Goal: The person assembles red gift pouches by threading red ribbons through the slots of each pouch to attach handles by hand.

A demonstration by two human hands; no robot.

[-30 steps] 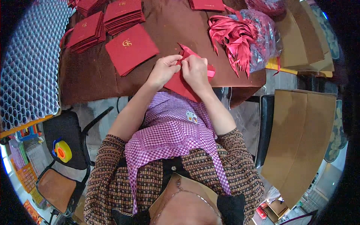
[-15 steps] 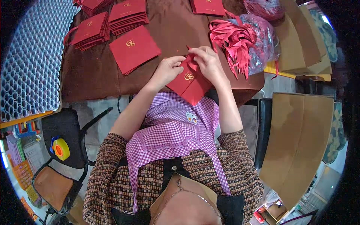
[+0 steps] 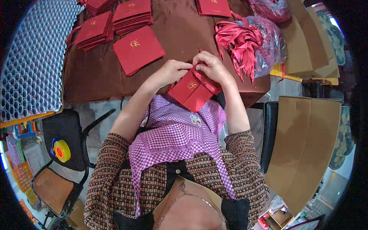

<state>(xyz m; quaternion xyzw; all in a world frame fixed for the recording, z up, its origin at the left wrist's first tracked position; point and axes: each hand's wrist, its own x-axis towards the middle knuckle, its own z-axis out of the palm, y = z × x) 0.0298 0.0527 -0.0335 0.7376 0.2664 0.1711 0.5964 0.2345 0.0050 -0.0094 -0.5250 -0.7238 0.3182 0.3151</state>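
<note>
A flat red paper bag with a gold emblem hangs tilted over the table's front edge, its lower corner against my checked apron. My left hand pinches its upper edge with thumb and forefinger. My right hand is closed at the same edge, its fingers on a red ribbon that runs down across the bag's right side. The exact hold of the fingertips is partly hidden. Left of my hands lies a small pile of similar red bags. A loose bundle of red ribbons lies to the right.
Taller stacks of red bags stand at the back left of the brown-covered table. A tray of round cells fills the far left. Cardboard boxes stand on the right. A chair holds a tape roll.
Both hands have shifted slightly at the bag's top, the right one drawing its fingers in. The ribbon now lies across the bag's right side, and the bag has tilted a little.
</note>
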